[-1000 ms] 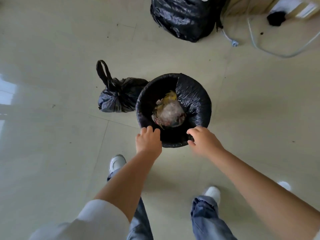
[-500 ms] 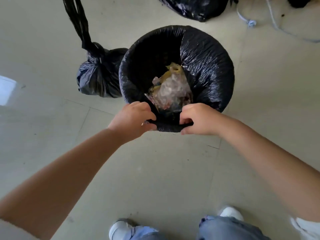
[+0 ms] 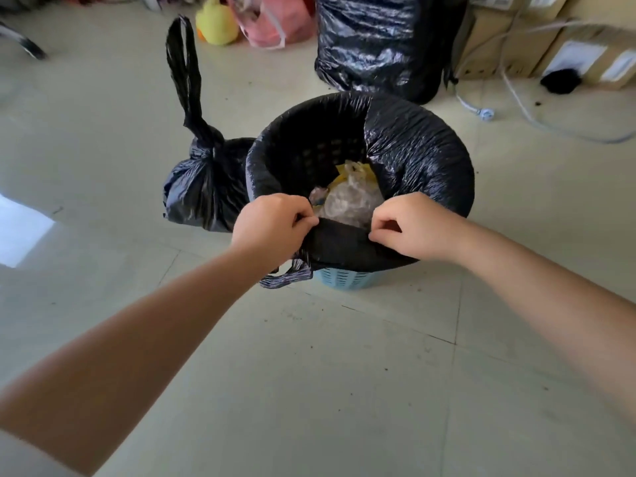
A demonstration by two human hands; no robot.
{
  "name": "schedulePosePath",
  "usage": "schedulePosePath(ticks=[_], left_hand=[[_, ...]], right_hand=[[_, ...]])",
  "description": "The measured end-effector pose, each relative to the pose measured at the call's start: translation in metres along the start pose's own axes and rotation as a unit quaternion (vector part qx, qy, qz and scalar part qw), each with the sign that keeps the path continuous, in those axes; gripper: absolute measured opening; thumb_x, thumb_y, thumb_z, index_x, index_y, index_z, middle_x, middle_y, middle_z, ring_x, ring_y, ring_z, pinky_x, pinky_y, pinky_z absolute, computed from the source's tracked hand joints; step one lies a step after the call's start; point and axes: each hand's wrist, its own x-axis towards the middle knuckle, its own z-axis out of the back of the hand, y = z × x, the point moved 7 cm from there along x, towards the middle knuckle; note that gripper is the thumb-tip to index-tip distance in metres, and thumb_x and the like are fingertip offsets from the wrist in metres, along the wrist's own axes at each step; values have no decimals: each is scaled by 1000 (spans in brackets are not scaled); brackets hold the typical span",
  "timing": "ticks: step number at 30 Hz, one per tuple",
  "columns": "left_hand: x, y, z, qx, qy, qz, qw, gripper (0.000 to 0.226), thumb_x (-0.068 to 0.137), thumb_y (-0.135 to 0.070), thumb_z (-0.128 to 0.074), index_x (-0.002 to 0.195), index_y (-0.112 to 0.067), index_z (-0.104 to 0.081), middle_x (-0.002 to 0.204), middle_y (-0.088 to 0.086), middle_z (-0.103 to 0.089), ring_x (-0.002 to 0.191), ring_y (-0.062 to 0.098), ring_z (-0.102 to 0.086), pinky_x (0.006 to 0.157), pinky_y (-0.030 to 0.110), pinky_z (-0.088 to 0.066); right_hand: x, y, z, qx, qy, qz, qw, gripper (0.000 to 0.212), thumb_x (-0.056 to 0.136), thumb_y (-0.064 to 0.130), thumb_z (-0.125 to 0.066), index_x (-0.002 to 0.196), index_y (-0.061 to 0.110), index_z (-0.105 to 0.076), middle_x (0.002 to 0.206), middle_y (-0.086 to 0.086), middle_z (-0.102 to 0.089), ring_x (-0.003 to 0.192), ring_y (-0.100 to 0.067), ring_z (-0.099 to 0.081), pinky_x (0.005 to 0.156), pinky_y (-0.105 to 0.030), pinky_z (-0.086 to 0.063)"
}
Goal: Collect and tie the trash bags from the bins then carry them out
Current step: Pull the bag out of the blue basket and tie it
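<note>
A light blue plastic bin stands on the floor, lined with a black trash bag folded over its rim. Crumpled plastic and yellow waste lie inside. My left hand pinches the near edge of the bag at the rim. My right hand pinches the same edge a little to the right. One bag handle hangs loose below my left hand. A tied black trash bag sits against the bin's left side, its handles standing up.
A large full black bag stands behind the bin. Cardboard boxes and a white cable are at the back right. A yellow plush toy and a pink bag lie at the back. Pale tiled floor surrounds me.
My hands moved from reaching for the rim to pinching the bag's near edge and lifting it off the rim. The camera dropped lower and closer, tilting up to show the room's back.
</note>
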Motion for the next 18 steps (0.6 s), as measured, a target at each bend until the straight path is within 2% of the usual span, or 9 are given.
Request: schedulePosePath(ticks=[1,2,5,8,10,13,16,18], left_hand=[[-1,1,-1,3,-11,16,1000,24,92,-27,-52,96,-11,-68,69,-4,-49,76,18,-50,69,28,-43],[-2,1,-3,12,-16,30,999,24,93,-28,-50,97,-11,-67,74,-2,-53,78,20,-53,67,27,-41],[0,-1,-5,39,-24,44,998,26,95,-28,-45,106,-13,-63,98,5,-64,94,24,-59,69,28,-42],[-2,-11,0,33,-24,13,999,38,95,-37,-43,126,-17,-51,112,5,-61,105,25,-58,82,32,-45],[-8,-19,-5,75,12,-29,997,49,90,-51,-43,126,-20,-51,115,1,-57,112,21,-52,94,33,-40],[-15,-22,-15,108,57,-30,992,51,85,-60,-43,117,-24,-59,112,-2,-54,116,18,-44,100,33,-32],[-12,-26,-20,94,83,-15,992,39,93,-47,-41,92,-18,-68,88,-2,-52,107,22,-49,91,34,-34],[-8,-23,-18,45,70,7,996,37,95,-38,-41,70,-15,-56,73,-2,-45,97,25,-51,82,32,-33]], right_hand=[[3,-1,-2,-18,-14,-13,1000,18,88,19,-55,80,6,-65,75,0,-55,82,-21,-56,82,-33,-46],[5,-2,-3,-29,-29,-30,999,18,89,20,-53,79,8,-63,78,-2,-55,86,-24,-57,80,-34,-47],[14,-13,-9,-45,-38,-92,994,20,93,18,-47,75,10,-52,86,-10,-58,90,-29,-57,73,-31,-40],[21,-20,-10,-69,-30,-132,988,30,95,17,-42,66,9,-43,104,-18,-62,98,-32,-56,72,-29,-36],[23,-22,-8,-71,-39,-141,987,26,95,17,-42,70,8,-43,107,-20,-61,101,-33,-56,72,-30,-35],[18,-21,-1,-67,-68,-125,988,17,95,21,-43,83,10,-46,104,-16,-62,98,-33,-56,72,-33,-37],[-2,-8,8,-28,-91,-53,994,26,88,33,-53,96,8,-55,95,-6,-54,92,-25,-54,77,-34,-42],[-15,-2,5,-60,-75,-10,995,35,83,39,-59,96,7,-59,97,-7,-51,94,-23,-50,83,-36,-43]])
